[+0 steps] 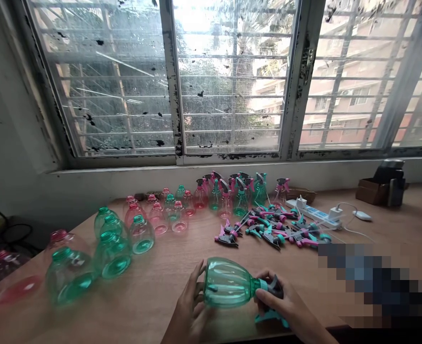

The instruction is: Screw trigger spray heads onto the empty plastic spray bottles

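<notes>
A clear green spray bottle point(228, 283) lies sideways above the table's front edge, between my two hands. Around its base curve the fingers of my left hand point(191, 298). My right hand point(277, 298) is closed on the neck end, thumb over the teal collar of the spray head point(276, 288). That head is black with a teal trigger pointing down, and it sits at the bottle's mouth; how tightly it is screwed on I cannot tell. Beyond the bottle lies a pile of loose pink, teal and black spray heads point(271, 224).
Headless green bottles point(112, 258) and pink bottles point(157, 215) stand at the left. Several bottles with spray heads point(240, 196) line the back by the windowsill. To the right are a white power strip point(318, 213), a brown box point(374, 190) and a pixelated dark patch.
</notes>
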`<control>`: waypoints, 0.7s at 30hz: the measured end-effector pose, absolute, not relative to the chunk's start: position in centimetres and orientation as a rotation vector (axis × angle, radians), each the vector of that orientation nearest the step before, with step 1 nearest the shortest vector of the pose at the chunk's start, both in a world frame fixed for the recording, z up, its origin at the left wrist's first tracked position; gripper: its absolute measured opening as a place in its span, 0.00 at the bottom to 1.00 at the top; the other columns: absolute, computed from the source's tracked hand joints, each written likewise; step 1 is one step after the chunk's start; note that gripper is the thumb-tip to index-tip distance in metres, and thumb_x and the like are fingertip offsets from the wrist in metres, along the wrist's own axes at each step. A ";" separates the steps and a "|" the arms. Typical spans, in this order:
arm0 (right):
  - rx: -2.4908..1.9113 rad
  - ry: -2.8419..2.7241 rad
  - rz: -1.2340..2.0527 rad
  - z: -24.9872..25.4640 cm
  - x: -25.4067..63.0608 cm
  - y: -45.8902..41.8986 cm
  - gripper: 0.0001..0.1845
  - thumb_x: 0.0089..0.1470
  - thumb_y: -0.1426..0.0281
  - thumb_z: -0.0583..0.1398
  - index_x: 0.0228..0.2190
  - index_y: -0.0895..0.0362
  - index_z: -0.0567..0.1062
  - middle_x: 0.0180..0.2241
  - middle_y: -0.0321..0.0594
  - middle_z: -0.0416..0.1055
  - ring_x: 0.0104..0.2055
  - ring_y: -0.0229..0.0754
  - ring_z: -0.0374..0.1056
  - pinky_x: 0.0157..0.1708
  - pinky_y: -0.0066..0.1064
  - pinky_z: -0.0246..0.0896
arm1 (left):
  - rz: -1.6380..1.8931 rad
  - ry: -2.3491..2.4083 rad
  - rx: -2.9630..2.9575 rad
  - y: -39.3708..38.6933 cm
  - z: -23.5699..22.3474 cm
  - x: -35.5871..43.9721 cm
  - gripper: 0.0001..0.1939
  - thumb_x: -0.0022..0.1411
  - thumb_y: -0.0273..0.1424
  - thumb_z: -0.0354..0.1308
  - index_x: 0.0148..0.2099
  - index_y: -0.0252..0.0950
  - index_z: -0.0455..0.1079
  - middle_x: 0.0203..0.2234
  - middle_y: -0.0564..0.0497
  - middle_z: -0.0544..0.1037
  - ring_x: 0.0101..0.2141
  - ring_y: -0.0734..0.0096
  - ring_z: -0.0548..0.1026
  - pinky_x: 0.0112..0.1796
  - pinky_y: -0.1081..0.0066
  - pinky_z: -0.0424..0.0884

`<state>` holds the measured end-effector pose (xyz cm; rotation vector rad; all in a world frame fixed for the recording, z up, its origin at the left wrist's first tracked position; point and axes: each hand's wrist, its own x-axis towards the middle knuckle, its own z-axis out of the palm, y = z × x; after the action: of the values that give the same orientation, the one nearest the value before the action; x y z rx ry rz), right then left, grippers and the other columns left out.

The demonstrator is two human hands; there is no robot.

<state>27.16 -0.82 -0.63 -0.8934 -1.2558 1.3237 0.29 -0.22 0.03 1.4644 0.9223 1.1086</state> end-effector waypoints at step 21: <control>-0.851 -1.213 1.409 -0.6 27.4 -0.8 0.20 0.52 0.57 0.72 0.38 0.57 0.74 0.25 0.35 0.78 0.25 0.41 0.74 0.26 0.30 0.69 | 1.109 0.845 1.633 -0.6 0.0 -0.1 0.38 0.65 0.49 0.62 0.72 0.59 0.52 0.73 0.50 0.53 0.66 0.47 0.62 0.62 0.55 0.66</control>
<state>27.43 -0.82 -0.63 -0.8513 -1.2130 1.4092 -0.09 -0.64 -0.02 1.6329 0.8455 1.1088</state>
